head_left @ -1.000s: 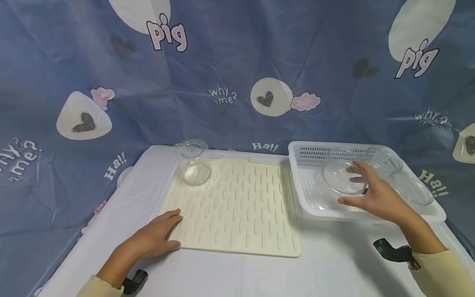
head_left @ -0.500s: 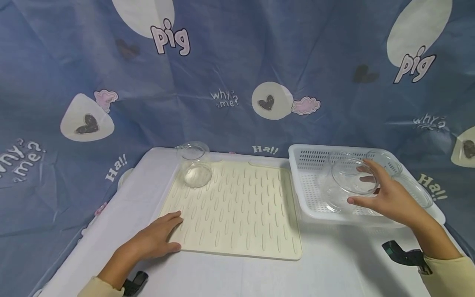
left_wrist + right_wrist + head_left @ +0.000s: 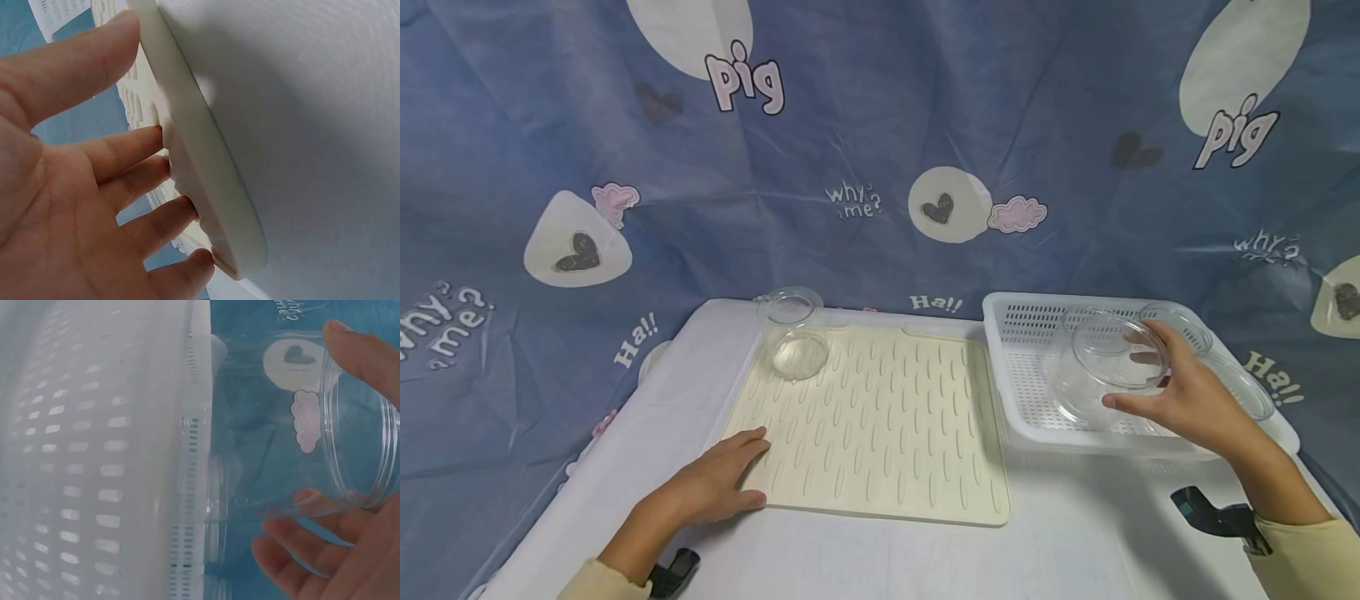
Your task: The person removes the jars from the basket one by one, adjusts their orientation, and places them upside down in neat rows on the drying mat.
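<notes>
My right hand (image 3: 1183, 396) curls its thumb and fingers around the upper part of a clear jar (image 3: 1108, 392), over the white basket (image 3: 1037, 435). In the right wrist view the jar (image 3: 269, 437) shows a ridged rim beside the thumb, and the basket's slotted wall (image 3: 75, 469) fills the left. My left hand (image 3: 715, 475) rests at the front left corner of the cream ribbed mat (image 3: 880, 433). The left wrist view shows its fingers (image 3: 162, 225) loosely spread, tips touching the mat's surface. Another clear jar (image 3: 799, 357) stands upright on the mat's back left corner.
More clear round containers (image 3: 1236, 383) sit in the right part of the basket. Basket and mat stand side by side on a white-covered table (image 3: 940, 567). A blue printed cloth (image 3: 850, 125) hangs behind the table.
My right hand and the jar it holds have shifted slightly right and down over the basket, then nearly stopped. My left hand has stayed on the mat.
</notes>
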The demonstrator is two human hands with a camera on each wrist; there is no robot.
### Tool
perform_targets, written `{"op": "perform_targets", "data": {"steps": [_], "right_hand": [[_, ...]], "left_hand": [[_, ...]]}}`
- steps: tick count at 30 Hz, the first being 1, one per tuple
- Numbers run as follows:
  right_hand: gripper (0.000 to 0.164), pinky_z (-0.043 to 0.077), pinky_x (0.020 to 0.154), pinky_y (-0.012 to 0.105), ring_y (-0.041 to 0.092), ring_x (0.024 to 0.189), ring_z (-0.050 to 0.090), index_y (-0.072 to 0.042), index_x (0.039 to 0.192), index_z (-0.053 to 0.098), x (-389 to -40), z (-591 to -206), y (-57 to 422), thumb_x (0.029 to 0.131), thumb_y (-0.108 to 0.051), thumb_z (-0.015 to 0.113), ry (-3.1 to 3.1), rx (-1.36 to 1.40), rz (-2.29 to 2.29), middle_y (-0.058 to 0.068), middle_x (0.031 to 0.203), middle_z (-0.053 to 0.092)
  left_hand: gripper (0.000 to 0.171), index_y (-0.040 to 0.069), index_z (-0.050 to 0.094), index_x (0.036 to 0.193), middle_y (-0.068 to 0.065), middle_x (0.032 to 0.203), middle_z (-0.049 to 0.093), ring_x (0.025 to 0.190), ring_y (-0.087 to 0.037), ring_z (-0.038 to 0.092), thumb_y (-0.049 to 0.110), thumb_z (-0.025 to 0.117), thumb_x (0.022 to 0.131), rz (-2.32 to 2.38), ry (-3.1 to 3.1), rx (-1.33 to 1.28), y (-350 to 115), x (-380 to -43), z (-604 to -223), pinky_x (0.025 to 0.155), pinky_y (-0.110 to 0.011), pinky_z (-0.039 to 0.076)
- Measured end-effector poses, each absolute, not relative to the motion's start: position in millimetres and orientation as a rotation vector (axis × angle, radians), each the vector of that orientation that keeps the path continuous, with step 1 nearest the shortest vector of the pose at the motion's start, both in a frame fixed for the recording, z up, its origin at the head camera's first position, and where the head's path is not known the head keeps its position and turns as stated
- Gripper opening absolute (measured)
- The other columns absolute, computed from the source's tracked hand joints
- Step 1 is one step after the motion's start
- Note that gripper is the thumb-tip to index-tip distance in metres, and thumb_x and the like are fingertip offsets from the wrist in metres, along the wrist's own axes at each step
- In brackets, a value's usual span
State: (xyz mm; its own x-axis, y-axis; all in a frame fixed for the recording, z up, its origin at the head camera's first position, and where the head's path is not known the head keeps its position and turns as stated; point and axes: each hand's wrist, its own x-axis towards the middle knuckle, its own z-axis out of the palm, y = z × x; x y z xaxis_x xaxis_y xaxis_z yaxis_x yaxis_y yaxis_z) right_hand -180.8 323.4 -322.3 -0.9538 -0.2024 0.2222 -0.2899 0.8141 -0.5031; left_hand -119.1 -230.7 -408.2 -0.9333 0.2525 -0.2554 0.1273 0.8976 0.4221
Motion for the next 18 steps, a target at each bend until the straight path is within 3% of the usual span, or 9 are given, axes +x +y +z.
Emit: {"op": "perform_targets", "data": {"steps": [4, 6, 7, 10, 13, 18], "right_hand": [[0.116, 0.045, 0.089, 0.051, 0.052, 0.125, 0.045, -0.002, 0.156, 0.012, -180.8, -319.7, 320.2, 0.073, -0.029, 0.089, -2.814, 0.356, 0.861, 0.031, 0.145, 0.044], [0.117, 0.041, 0.088, 0.063, 0.054, 0.125, 0.043, -0.002, 0.156, 0.011, -181.5, -318.9, 318.1, 0.073, -0.029, 0.089, -2.802, 0.349, 0.879, 0.033, 0.145, 0.042], [0.117, 0.042, 0.088, 0.060, 0.054, 0.125, 0.043, -0.002, 0.156, 0.011, -181.9, -318.4, 317.0, 0.073, -0.029, 0.089, -2.796, 0.347, 0.879, 0.033, 0.144, 0.042], [0.116, 0.045, 0.086, 0.036, 0.053, 0.121, 0.046, -0.002, 0.155, 0.013, -182.7, -317.4, 315.0, 0.072, -0.027, 0.090, -2.776, 0.353, 0.881, 0.033, 0.142, 0.043], [0.115, 0.035, 0.075, 0.016, 0.051, 0.117, 0.049, -0.003, 0.155, 0.014, -182.7, -316.5, 315.3, 0.072, -0.026, 0.090, -2.755, 0.360, 0.874, 0.032, 0.143, 0.043], [0.114, 0.030, 0.074, 0.015, 0.048, 0.123, 0.044, -0.007, 0.157, 0.013, -185.3, -316.1, 316.2, 0.073, -0.026, 0.089, -2.731, 0.358, 0.900, 0.030, 0.147, 0.043]], "left_hand": [[0.076, -0.003, 0.049, 0.141, -0.021, 0.156, 0.038, 0.143, -0.046, 0.036, 0.028, 0.082, 0.080, 0.583, 2.759, 0.288, -231.5, -118.7, -408.6, 0.113, -0.061, 0.036], [0.076, -0.003, 0.049, 0.141, -0.021, 0.156, 0.038, 0.143, -0.046, 0.036, 0.028, 0.081, 0.080, 0.580, 2.759, 0.292, -232.1, -118.5, -408.4, 0.113, -0.061, 0.036], [0.076, -0.003, 0.049, 0.141, -0.021, 0.156, 0.038, 0.143, -0.046, 0.036, 0.028, 0.081, 0.080, 0.581, 2.760, 0.293, -232.4, -118.6, -408.4, 0.113, -0.061, 0.037], [0.076, -0.003, 0.049, 0.141, -0.021, 0.156, 0.039, 0.143, -0.046, 0.036, 0.029, 0.081, 0.080, 0.578, 2.761, 0.305, -233.0, -118.2, -409.2, 0.113, -0.061, 0.037], [0.075, -0.003, 0.049, 0.141, -0.021, 0.156, 0.039, 0.143, -0.046, 0.037, 0.029, 0.081, 0.081, 0.576, 2.765, 0.319, -233.3, -118.2, -410.5, 0.113, -0.061, 0.037], [0.075, -0.003, 0.049, 0.142, -0.021, 0.156, 0.039, 0.144, -0.045, 0.036, 0.029, 0.080, 0.081, 0.565, 2.775, 0.324, -234.2, -117.9, -411.1, 0.113, -0.060, 0.036]]}}
